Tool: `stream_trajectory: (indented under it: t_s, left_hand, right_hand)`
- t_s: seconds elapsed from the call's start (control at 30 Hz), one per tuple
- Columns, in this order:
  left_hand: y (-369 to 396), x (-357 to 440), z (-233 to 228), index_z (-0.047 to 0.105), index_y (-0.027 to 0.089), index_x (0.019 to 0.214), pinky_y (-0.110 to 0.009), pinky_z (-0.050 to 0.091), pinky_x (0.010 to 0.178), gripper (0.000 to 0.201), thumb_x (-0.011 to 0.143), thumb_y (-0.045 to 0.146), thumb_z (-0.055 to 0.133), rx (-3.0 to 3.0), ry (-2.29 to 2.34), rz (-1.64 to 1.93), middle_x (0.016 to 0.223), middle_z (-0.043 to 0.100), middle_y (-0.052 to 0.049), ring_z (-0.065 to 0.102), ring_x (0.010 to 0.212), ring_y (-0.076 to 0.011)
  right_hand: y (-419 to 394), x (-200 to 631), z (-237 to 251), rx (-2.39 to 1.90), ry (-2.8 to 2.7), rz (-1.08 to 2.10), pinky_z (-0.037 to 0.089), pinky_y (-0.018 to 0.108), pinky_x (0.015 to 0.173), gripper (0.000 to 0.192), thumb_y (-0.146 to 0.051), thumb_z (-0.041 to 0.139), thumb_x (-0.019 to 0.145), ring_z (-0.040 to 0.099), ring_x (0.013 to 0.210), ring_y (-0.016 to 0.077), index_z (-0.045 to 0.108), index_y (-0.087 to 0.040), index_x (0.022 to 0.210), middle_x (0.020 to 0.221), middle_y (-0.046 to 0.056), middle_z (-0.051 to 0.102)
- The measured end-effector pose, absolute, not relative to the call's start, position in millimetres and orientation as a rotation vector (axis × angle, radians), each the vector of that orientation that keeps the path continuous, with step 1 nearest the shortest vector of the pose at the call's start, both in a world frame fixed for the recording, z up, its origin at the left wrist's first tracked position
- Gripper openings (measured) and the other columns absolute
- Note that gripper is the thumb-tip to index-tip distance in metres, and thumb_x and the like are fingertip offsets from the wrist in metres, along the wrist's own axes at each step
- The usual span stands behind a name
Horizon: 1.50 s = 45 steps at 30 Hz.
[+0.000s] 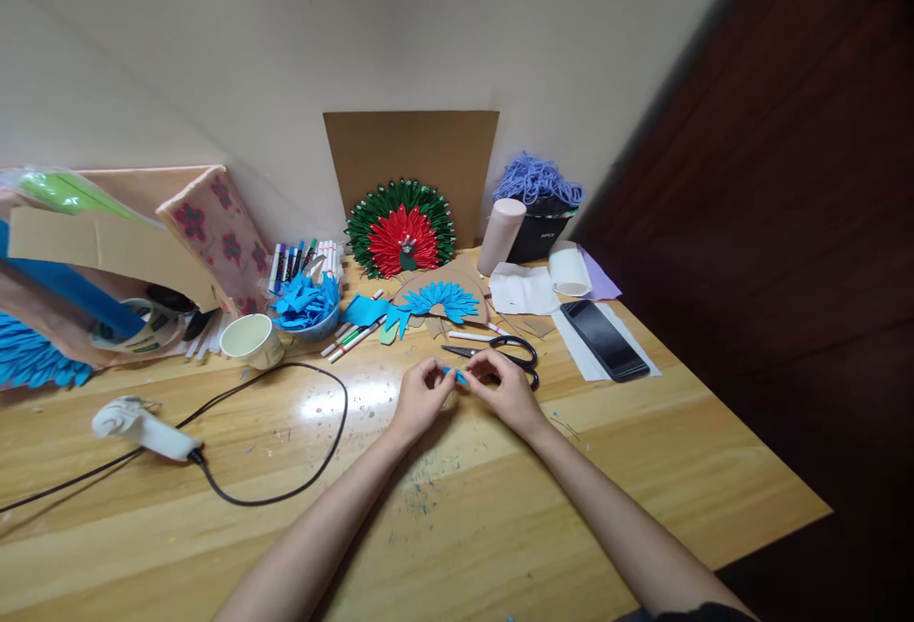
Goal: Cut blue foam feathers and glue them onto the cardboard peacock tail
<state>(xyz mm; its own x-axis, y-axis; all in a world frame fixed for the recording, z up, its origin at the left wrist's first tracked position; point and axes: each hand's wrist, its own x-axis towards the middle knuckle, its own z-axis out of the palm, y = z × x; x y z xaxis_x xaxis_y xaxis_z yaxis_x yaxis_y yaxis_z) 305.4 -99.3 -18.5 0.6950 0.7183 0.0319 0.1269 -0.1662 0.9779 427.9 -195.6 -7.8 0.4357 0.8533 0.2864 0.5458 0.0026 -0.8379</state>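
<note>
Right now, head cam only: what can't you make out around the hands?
- Blue paper piece: mostly covered by fingers of the left hand and right hand; shape unclear.
- Scissors: lower handle loop hidden behind the right hand.
- Glue gun cord: runs off the left edge.
- Markers: labels too small.

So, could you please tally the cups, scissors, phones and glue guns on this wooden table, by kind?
Pale paper cups: 2, one upright, one on its side
Black-handled scissors: 1
Black phone: 1
White corded glue gun: 1
Total: 5
</note>
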Motion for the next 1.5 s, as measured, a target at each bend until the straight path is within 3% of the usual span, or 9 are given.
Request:
stream_trajectory:
  t_s: [0.37,0.6,0.73,0.87,1.2,1.5]
  left_hand:
    - [-101.9,304.3,-10.9,0.062,0.014,0.075,-0.021,0.036,0.051,0.025,0.076,0.038,0.055,1.674,0.661,0.616,0.062,0.057,-0.001,0.049,0.054,-0.0109]
    - [-100.1,304.8,-10.4,0.061,0.014,0.074,-0.023,0.043,0.062,0.032,0.08,0.043,0.05,1.563,0.671,0.644,0.071,0.062,-0.004,0.056,0.068,-0.0145]
    - [-100.8,304.4,-11.1,0.058,0.014,0.06,-0.023,0.041,0.057,0.043,0.083,0.047,0.042,1.526,0.632,0.564,0.059,0.058,-0.003,0.053,0.054,-0.0125]
    - [-101.2,303.3,-9.2,0.056,0.014,0.058,-0.023,0.04,0.056,0.043,0.081,0.048,0.044,1.538,0.607,0.563,0.057,0.055,-0.001,0.052,0.055,-0.0123]
    - [-99.4,303.6,-8.7,0.06,0.014,0.065,-0.02,0.035,0.051,0.031,0.074,0.043,0.057,1.523,0.617,0.545,0.059,0.055,0.0,0.046,0.053,-0.0094]
    - [-97.3,305.1,-11.7,0.061,0.013,0.067,-0.02,0.035,0.051,0.031,0.075,0.043,0.057,1.49,0.629,0.552,0.06,0.057,0.0,0.047,0.053,-0.0092]
  right_hand:
    - [-192.0,430.2,-14.1,-1.592,-1.136,0.554,0.049,0.026,0.063,0.015,-0.032,0.056,0.079,0.058,0.067,0.0149,0.057,-0.018,0.076,0.073,0.002,0.061]
    - [-196.5,431.9,-5.7,-1.622,-1.247,0.218,0.047,0.028,0.064,0.012,-0.027,0.056,0.081,0.057,0.07,0.0166,0.061,-0.019,0.074,0.074,0.004,0.06]
    - [-199.7,435.6,-5.1,-1.599,-1.349,0.009,0.048,0.032,0.071,0.008,-0.023,0.057,0.08,0.057,0.077,0.0183,0.065,-0.022,0.081,0.079,0.005,0.061]
    - [-201.3,438.8,-6.4,-1.562,-1.499,-0.074,0.049,0.033,0.07,0.011,-0.021,0.058,0.08,0.058,0.077,0.0186,0.066,-0.023,0.086,0.08,0.006,0.062]
    - [-202.8,441.2,-7.4,-1.522,-1.679,-0.074,0.049,0.034,0.072,0.016,-0.02,0.057,0.081,0.057,0.081,0.0182,0.067,-0.026,0.091,0.086,0.006,0.063]
    - [-195.2,429.6,-4.8,-1.499,-1.275,0.227,0.049,0.034,0.076,0.005,-0.025,0.063,0.076,0.06,0.083,0.0191,0.066,-0.021,0.077,0.083,0.006,0.062]
